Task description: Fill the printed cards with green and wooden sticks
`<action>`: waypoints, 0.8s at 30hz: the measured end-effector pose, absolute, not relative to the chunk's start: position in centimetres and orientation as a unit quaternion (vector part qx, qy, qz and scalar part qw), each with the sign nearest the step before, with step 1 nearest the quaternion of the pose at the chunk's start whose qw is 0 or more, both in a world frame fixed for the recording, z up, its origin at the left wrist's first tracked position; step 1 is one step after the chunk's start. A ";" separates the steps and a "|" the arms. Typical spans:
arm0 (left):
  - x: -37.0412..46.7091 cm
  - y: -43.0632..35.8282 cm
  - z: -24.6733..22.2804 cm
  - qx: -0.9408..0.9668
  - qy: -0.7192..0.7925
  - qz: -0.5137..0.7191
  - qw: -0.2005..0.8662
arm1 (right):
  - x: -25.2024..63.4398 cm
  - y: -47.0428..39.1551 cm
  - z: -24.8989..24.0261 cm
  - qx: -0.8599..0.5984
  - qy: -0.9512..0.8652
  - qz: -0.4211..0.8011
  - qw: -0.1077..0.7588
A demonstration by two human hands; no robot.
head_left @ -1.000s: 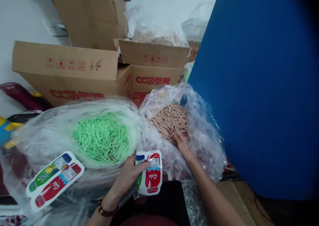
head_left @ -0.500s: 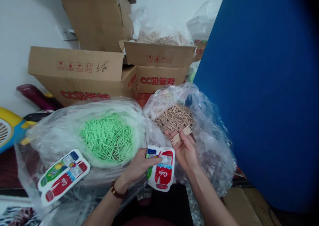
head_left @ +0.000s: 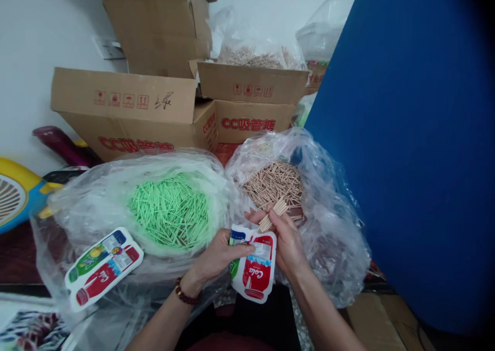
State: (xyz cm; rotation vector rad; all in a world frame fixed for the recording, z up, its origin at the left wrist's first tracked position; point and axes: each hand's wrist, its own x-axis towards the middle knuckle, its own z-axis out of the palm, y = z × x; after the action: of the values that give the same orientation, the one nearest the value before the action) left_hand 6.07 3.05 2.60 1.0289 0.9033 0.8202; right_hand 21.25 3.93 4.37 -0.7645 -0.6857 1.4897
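Observation:
My left hand [head_left: 220, 253] grips a bottle-shaped candy pouch [head_left: 258, 268] printed "Cola" in red, its thumb lying across the front. Just above the pouch's upper edge, my right hand [head_left: 285, 235] pinches a small bundle of thin brown sticks [head_left: 273, 214] between thumb and fingers. Behind that hand, a clear plastic bag [head_left: 328, 237] holds a heap of the same brown sticks [head_left: 274, 183]. Left of it, another plastic bag [head_left: 96, 186] holds bright green sticks [head_left: 170, 212]. A second pouch [head_left: 104, 268], green and red, lies flat on that bag's near left side.
Two open cardboard boxes, the left box [head_left: 124, 98] and the right box [head_left: 251, 114], stand behind the bags. A tall blue panel [head_left: 406, 150] closes off the right. At far left are a yellow and blue fan-like device [head_left: 15, 194] and a dark red cylindrical object [head_left: 58, 142].
My right hand has moved left and toward the pouch, bringing the brown stick bundle over its top edge. The view has shifted slightly. My left hand keeps its hold on the pouch.

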 end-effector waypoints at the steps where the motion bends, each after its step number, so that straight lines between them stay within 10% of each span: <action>1: 6.1 3.1 2.6 0.461 0.403 0.370 0.699 | 21.2 3.8 4.2 -0.333 -0.296 0.649 0.617; 16: 6.5 4.5 3.9 0.475 0.387 0.380 0.693 | 23.8 5.1 5.1 -0.320 -0.410 0.637 0.569; 24: 6.1 5.3 3.7 0.490 0.376 0.405 0.674 | 25.3 5.3 6.0 -0.370 -0.712 0.461 0.379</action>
State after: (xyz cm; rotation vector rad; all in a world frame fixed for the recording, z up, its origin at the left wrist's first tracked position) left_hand 6.15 5.26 3.68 1.1027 0.8466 0.9121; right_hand 25.26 5.26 5.99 -0.9445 -1.8198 1.1792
